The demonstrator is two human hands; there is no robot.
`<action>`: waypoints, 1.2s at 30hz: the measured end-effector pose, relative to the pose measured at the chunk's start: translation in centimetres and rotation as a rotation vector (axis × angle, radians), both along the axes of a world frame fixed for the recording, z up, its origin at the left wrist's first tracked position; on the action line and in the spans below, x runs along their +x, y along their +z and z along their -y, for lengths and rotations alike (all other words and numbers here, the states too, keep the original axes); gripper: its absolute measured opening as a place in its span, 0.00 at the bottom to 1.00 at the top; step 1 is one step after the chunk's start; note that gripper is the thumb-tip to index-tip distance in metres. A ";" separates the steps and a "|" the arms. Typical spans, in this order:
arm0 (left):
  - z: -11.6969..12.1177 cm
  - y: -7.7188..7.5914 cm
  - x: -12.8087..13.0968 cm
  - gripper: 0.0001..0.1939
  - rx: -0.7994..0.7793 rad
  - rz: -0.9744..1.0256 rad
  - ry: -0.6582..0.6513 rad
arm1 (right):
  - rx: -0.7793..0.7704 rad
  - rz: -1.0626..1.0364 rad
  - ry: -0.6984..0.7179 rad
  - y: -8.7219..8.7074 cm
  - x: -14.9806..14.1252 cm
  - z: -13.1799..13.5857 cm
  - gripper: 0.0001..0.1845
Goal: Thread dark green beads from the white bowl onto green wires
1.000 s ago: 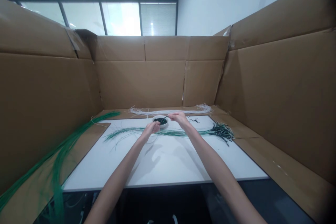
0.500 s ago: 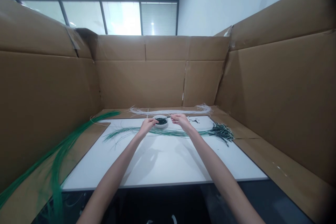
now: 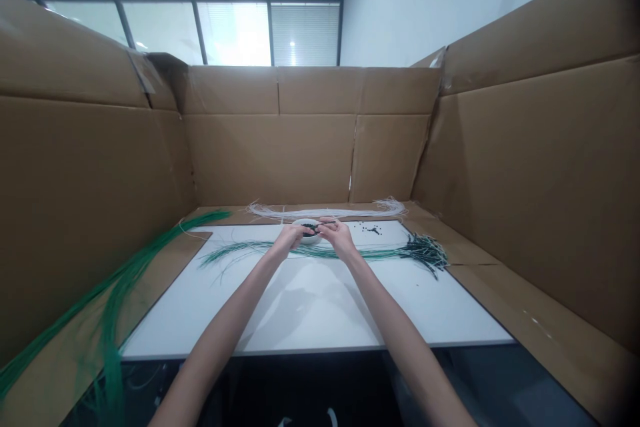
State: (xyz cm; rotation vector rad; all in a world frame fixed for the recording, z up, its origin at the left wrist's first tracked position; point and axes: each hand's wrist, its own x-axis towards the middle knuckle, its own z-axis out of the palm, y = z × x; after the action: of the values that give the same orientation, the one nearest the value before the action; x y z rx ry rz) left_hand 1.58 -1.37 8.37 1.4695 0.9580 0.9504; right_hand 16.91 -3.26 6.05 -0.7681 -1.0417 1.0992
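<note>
Pinched shut, the fingertips of the left hand [image 3: 289,237] and right hand [image 3: 339,235] meet on a thin dark wire [image 3: 314,225], held directly above a white bowl [image 3: 311,240] of small dark pieces [image 3: 306,227], near the far edge of the white desk [image 3: 310,307]. A loosened pinch could drop the wire into the bowl or onto the green wire bundle [image 3: 260,250] just nearer; a knuckle's bump could tip the bowl.
</note>
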 end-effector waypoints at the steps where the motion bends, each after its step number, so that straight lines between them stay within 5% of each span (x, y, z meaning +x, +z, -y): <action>1: 0.1 0.0 0.0 0.13 -0.003 -0.004 -0.007 | -0.008 0.002 -0.027 0.0 0.0 -0.2 0.23; 7: 0.3 0.4 -0.1 0.11 -0.009 -0.024 0.025 | -0.006 -0.002 -0.061 0.1 0.8 -0.4 0.24; 14: 0.2 0.2 0.5 0.09 -0.018 -0.004 0.053 | -0.033 -0.098 0.075 -0.3 -1.2 -0.2 0.36; 24: 0.1 -0.6 -1.0 0.14 -0.011 -0.088 -0.131 | -0.107 -0.023 0.058 -0.6 0.0 0.1 0.36; 29: -0.6 0.3 -2.9 0.17 0.073 -0.189 -0.173 | -0.111 -0.104 -0.120 -1.0 4.5 -0.6 0.29; 36: -3.2 2.2 -8.9 0.14 0.248 -0.406 -0.057 | -0.128 -0.213 -0.501 -2.3 18.2 1.7 0.21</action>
State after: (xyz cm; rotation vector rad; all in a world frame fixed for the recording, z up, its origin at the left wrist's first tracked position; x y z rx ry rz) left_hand -7.29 1.83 10.53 1.9388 1.1078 0.7624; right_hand 35.16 -4.94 3.76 -0.9307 -0.5586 0.7958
